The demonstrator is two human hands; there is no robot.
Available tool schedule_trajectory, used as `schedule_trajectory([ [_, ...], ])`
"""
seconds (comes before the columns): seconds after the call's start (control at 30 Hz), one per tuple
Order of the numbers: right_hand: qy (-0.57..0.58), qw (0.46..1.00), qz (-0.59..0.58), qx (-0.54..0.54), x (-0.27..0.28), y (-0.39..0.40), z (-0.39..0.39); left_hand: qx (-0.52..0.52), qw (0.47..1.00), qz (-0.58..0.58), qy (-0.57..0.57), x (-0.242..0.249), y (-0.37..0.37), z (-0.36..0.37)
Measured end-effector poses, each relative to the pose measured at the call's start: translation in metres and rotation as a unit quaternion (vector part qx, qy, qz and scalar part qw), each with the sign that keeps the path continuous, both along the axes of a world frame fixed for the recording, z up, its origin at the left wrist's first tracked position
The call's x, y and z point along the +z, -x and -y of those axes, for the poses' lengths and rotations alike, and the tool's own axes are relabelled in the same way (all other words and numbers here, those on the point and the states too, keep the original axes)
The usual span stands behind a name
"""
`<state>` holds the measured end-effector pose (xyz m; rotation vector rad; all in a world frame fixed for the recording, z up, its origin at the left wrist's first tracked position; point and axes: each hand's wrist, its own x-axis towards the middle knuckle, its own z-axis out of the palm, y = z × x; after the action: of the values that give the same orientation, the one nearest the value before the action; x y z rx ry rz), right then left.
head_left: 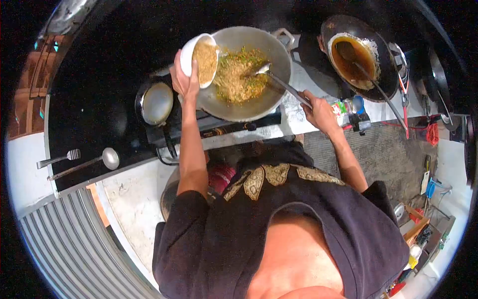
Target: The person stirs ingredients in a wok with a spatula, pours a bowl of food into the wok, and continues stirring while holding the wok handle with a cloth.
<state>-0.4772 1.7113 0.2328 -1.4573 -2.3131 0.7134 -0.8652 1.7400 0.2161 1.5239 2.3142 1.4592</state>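
Observation:
My left hand (186, 79) is wrapped round a white bowl (188, 52), which tilts over the left rim of a big metal wok (276, 55). Inside the bowl is a tan, crumbly food (205, 61). More of the same tan crumbs (236, 82) lie in the wok, on top of a chopped green and orange mix (244, 57). My right hand (318, 112) grips the handle of a metal spatula (286, 85). The spatula's head rests among the food near the wok's middle, partly covered by it.
Left of the wok stands a small frying pan (158, 103). A ladle (110, 158) and a fork (72, 155) lie at the counter's left end. At right, a dark wok (331, 30) holds brown liquid (366, 55) and a long-handled ladle (381, 92). Small containers (354, 104) sit near my right hand.

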Motion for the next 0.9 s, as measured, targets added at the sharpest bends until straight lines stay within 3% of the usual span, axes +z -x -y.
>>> schedule_trajectory([
  [0.47, 0.014, 0.999, -0.028, -0.006, 0.0, 0.003, -0.004, -0.009, 0.997, -0.082, 0.005, 0.007, 0.002, 0.007],
  [0.53, 0.026, 0.999, -0.026, -0.005, -0.003, 0.002, 0.0, 0.007, 0.999, -0.014, 0.031, 0.008, 0.003, 0.007],
  [0.77, 0.041, 0.999, -0.013, 0.002, -0.002, 0.014, -0.002, 0.002, 0.998, -0.066, -0.011, 0.007, 0.002, 0.009],
  [0.9, 0.006, 0.998, -0.013, 0.054, -0.014, 0.023, -0.007, 0.011, 1.0, -0.019, -0.019, 0.0, 0.006, 0.004],
])
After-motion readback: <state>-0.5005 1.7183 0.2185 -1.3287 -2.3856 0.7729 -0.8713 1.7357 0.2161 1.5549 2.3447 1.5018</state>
